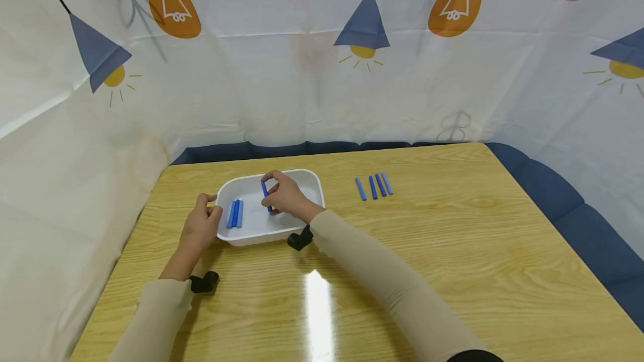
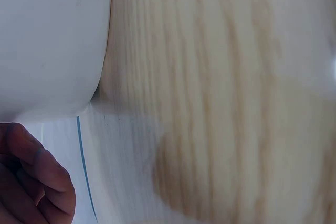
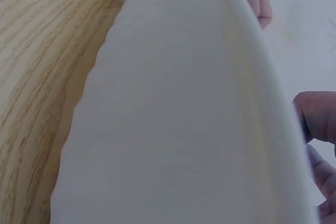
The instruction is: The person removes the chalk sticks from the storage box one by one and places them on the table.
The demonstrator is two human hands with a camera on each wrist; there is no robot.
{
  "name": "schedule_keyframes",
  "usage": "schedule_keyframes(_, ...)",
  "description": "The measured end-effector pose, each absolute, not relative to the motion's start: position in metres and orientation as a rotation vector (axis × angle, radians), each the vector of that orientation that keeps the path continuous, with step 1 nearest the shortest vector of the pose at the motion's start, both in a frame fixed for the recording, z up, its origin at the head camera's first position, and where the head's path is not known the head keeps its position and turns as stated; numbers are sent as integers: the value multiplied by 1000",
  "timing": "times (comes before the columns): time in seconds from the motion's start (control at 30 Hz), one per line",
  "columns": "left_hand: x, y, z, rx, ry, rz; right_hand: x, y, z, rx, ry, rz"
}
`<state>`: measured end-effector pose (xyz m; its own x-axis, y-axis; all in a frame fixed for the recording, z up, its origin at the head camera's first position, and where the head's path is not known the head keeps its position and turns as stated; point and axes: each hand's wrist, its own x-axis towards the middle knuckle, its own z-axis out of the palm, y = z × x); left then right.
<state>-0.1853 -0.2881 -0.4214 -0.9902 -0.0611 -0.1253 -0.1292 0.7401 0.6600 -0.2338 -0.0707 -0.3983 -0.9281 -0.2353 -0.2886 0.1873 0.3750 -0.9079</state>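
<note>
With the right hand (image 1: pixel 288 195), pinching one dark blue stick (image 1: pixel 264 187) between thumb and fingers, tilted, over the middle of the white tray (image 1: pixel 254 219). Cannot tell about contact between stick and tray floor. With the left hand (image 1: pixel 198 228), touching the rim at the tray's left end, fingers bent; cannot tell a firm grip from a light touch, even in the left wrist view, with those fingers cut off at the edge. Inside the tray, near its left end, can see three blue sticks (image 1: pixel 235 214), side by side and close together, in slightly different shades. Outside the tray, to its right and well apart from it, can see four more sticks (image 1: pixel 373 187) in a row on the counter (image 1: pixel 453 239), roughly parallel, light to dark blue. Along the tray's near wall, just beside it, can see a black mount (image 1: pixel 300 238) at the right wrist. Beyond the tray, past the counter's far edge, can see dark blue padding (image 1: pixel 226 152) and a lamp-printed curtain (image 1: pixel 251 94).
</note>
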Motion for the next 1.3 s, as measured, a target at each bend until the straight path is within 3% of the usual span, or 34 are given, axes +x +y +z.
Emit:
schedule_keyframes(0.63, -187, -289, -424, -139, 2864, 1089, -235, -55, -379, -100, 2241, -1654)
schedule_keyframes(1.3, -185, -289, -422, -143, 2846, 1107, -244, -4, -371, -83, 2332, -1698)
